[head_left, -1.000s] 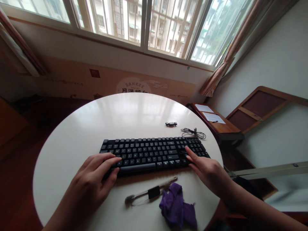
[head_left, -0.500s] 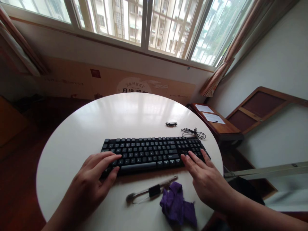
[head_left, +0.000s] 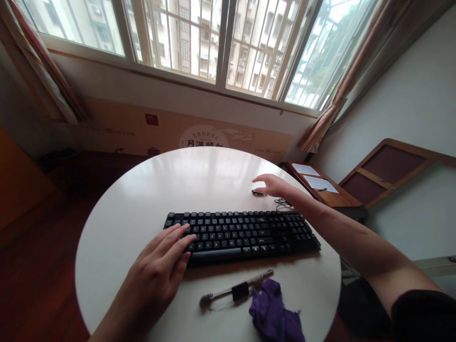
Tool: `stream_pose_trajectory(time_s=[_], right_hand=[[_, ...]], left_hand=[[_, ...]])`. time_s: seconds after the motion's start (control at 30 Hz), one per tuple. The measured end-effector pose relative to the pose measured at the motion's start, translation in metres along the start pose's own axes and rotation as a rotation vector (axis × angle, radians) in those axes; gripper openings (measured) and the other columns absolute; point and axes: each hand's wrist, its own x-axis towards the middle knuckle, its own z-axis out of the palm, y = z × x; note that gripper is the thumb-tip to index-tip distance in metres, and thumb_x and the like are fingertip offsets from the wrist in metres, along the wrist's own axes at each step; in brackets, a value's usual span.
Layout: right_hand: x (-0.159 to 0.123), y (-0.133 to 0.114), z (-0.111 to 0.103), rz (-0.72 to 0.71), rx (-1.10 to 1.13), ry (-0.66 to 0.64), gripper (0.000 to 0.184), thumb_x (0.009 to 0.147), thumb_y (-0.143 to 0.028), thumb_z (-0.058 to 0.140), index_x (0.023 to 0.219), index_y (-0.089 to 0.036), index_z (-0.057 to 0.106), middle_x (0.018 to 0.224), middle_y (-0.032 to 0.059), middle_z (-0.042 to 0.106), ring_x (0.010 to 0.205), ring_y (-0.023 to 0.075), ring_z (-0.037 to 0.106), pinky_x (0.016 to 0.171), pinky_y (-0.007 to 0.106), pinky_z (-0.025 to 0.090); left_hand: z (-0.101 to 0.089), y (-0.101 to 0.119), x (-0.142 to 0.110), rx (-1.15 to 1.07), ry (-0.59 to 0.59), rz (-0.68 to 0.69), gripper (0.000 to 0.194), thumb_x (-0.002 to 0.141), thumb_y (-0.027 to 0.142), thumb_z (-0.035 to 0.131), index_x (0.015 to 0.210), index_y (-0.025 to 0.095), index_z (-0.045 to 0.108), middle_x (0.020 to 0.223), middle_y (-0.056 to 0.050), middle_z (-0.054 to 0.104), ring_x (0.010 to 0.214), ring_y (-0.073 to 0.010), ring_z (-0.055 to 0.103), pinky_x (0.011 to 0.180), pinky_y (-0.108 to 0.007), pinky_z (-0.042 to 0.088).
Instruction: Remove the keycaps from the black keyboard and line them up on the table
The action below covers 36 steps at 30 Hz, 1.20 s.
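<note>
A black keyboard (head_left: 228,236) lies across the round white table. My left hand (head_left: 160,266) rests on its left end, fingers stretched over the keys. Beyond the keyboard's back edge, my right hand (head_left: 269,184) is over some small black pieces (head_left: 257,193), index finger and thumb apart. The hand hides part of these pieces, and I cannot tell if it touches them. In front of the keyboard lies a slim brush (head_left: 206,299) with a grey bristled end. Against its handle is a black block with thin wire loops (head_left: 240,291). A crumpled purple cloth (head_left: 272,311) lies beside it.
A coiled black cable (head_left: 283,204) sits behind the keyboard's right end, partly under my right forearm. The white table (head_left: 117,213) has a curved edge. At the right stands a wooden desk (head_left: 331,194) with papers (head_left: 318,184). Barred windows (head_left: 199,42) are ahead.
My right hand has left the keyboard's right side and moved forward to the small black pieces. My left hand stays on the left keys, its fingers slightly farther up. The view has shifted.
</note>
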Motion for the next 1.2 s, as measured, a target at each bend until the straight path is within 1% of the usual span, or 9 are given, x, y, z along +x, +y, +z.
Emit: stream_pose_trajectory(time_s=[0.2,0.37,0.43,0.53,0.63,0.73,0.8,0.97,1.2], right_hand=[[0.017,-0.008,0.012,0.016,-0.027,-0.092,0.028,0.068,-0.019,0.078,0.095,-0.021,0.080,0.123,0.0083,0.069,0.117,0.0299,0.062,0.099,0.033,0.048],[0.013,-0.023,0.000,-0.004,-0.007,-0.019,0.015,0.077,-0.020,0.074,0.089,-0.022,0.081,0.121,0.0067,0.069,0.115,0.0270,0.063,0.100,0.033,0.046],[-0.003,-0.027,-0.015,-0.044,0.027,0.034,0.015,0.081,-0.023,0.071,0.094,-0.023,0.080,0.119,0.0049,0.070,0.112,0.0242,0.064,0.100,0.032,0.046],[-0.045,-0.030,-0.042,-0.139,0.126,0.071,0.016,0.083,-0.025,0.070,0.097,-0.024,0.078,0.105,0.0024,0.074,0.098,0.0201,0.068,0.092,0.029,0.048],[-0.098,-0.029,-0.059,-0.162,0.177,-0.069,0.015,0.083,-0.026,0.069,0.095,-0.025,0.079,0.091,0.0002,0.076,0.082,0.0167,0.069,0.077,0.025,0.050],[-0.142,-0.027,-0.054,-0.150,0.146,-0.203,0.017,0.080,-0.022,0.071,0.095,-0.025,0.079,0.092,0.0007,0.076,0.083,0.0177,0.069,0.077,0.025,0.049],[-0.161,-0.023,-0.042,-0.108,0.123,-0.219,0.018,0.079,-0.020,0.071,0.095,-0.024,0.079,0.094,0.0016,0.076,0.087,0.0193,0.069,0.079,0.027,0.049],[-0.181,-0.014,-0.018,0.027,0.181,-0.185,0.017,0.081,-0.024,0.071,0.096,-0.022,0.079,0.092,0.0027,0.076,0.081,0.0184,0.068,0.077,0.027,0.050],[-0.181,-0.015,-0.020,0.033,0.179,-0.193,0.018,0.081,-0.024,0.070,0.096,-0.025,0.079,0.091,0.0022,0.076,0.083,0.0200,0.068,0.077,0.030,0.050]], left_hand=[[0.003,0.000,-0.003,0.010,-0.020,-0.028,0.041,0.095,0.039,0.049,0.130,0.019,0.058,0.143,-0.010,0.053,0.132,-0.0300,0.049,0.107,-0.047,0.046],[0.003,0.000,-0.003,0.013,-0.032,-0.009,0.042,0.095,0.039,0.050,0.129,0.018,0.058,0.141,-0.011,0.055,0.132,-0.0303,0.049,0.108,-0.047,0.046],[0.004,-0.001,-0.003,0.023,-0.030,-0.007,0.042,0.095,0.040,0.049,0.129,0.018,0.059,0.141,-0.011,0.055,0.132,-0.0303,0.049,0.108,-0.047,0.045],[0.007,-0.001,-0.002,0.051,-0.028,-0.011,0.044,0.095,0.041,0.047,0.130,0.017,0.059,0.141,-0.012,0.055,0.132,-0.0311,0.049,0.109,-0.048,0.044],[0.011,-0.002,-0.002,0.084,-0.035,-0.021,0.049,0.096,0.044,0.044,0.133,0.015,0.057,0.143,-0.013,0.053,0.134,-0.0327,0.047,0.109,-0.050,0.043],[0.015,-0.003,-0.001,0.115,-0.052,-0.031,0.053,0.097,0.047,0.039,0.135,0.015,0.056,0.144,-0.014,0.052,0.134,-0.0328,0.047,0.110,-0.051,0.042],[0.016,-0.003,-0.001,0.136,-0.071,-0.039,0.054,0.098,0.049,0.037,0.134,0.014,0.057,0.143,-0.015,0.053,0.134,-0.0324,0.047,0.110,-0.051,0.042],[0.015,-0.003,0.001,0.144,-0.101,-0.075,0.058,0.097,0.053,0.034,0.131,0.014,0.060,0.142,-0.015,0.055,0.133,-0.0324,0.049,0.110,-0.050,0.042],[0.013,-0.003,0.000,0.132,-0.116,-0.087,0.056,0.096,0.053,0.037,0.131,0.015,0.060,0.141,-0.015,0.055,0.132,-0.0333,0.050,0.109,-0.051,0.043]])
